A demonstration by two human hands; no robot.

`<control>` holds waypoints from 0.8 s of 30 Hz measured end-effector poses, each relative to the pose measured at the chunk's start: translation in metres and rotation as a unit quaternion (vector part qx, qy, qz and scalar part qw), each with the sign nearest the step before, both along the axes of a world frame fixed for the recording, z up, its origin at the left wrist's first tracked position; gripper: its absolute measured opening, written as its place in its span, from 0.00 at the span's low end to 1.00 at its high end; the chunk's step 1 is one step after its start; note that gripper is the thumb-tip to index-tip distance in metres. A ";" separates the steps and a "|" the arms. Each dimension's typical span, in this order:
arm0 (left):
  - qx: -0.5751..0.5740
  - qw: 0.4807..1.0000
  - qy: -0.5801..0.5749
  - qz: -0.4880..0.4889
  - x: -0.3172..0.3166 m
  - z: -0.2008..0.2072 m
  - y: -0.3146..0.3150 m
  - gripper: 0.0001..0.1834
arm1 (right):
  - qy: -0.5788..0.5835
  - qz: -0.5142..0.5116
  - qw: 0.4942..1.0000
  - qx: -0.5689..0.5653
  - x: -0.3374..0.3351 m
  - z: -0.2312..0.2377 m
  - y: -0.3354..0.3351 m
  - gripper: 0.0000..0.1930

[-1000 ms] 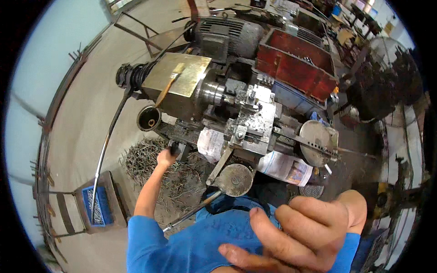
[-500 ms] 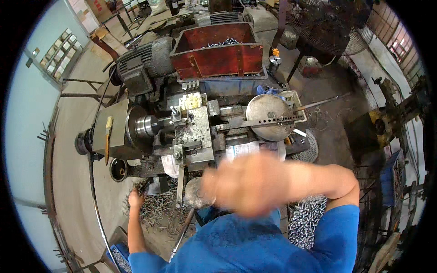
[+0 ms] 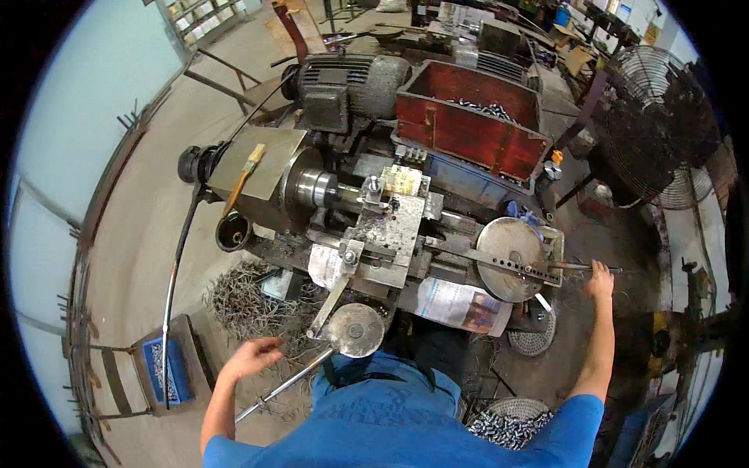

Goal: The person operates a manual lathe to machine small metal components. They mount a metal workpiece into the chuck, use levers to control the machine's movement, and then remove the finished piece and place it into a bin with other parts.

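Note:
My right hand [image 3: 599, 281] is closed around a metal rod handle [image 3: 572, 266] that sticks out to the right of a large round plate [image 3: 511, 253]. A flat bar with a row of holes [image 3: 499, 262] crosses that plate. My left hand [image 3: 253, 359] is empty, its fingers stretched to the right, left of a small round metal disc [image 3: 356, 329]. A long rod [image 3: 285, 385] slants from the disc toward my left forearm. Ahead of both hands stands a small lathe, with its round chuck [image 3: 314, 187] at left and a greasy tool slide [image 3: 390, 226] in the middle.
A red bin [image 3: 476, 129] of small metal parts stands behind the lathe, beside a motor [image 3: 355, 82]. A brush [image 3: 246, 179] lies on the headstock. Metal shavings [image 3: 248, 300] cover the floor near my left hand. A blue tray of parts [image 3: 165, 370] and a fan [image 3: 651, 117] flank the machine.
My right hand has swung from in front of my chest out to the rod handle at right. My left hand has moved back from the shavings. The view has turned and shifted.

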State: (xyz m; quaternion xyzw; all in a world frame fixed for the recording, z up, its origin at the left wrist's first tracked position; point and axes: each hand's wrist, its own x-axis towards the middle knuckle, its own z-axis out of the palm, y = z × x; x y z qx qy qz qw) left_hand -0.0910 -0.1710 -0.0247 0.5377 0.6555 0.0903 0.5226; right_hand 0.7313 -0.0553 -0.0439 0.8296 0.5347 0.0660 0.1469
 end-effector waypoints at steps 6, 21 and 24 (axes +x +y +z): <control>-0.016 0.987 0.068 -0.146 0.050 0.036 -0.002 0.30 | -0.002 -0.020 0.995 0.097 0.012 -0.044 -0.044 0.27; 0.060 0.974 0.062 -0.208 0.036 -0.024 -0.014 0.20 | 0.095 -0.238 0.955 0.147 -0.129 -0.044 -0.270 0.14; 0.075 0.977 0.067 -0.189 0.039 -0.015 -0.012 0.19 | 0.060 -0.225 0.959 0.164 -0.160 -0.063 -0.287 0.13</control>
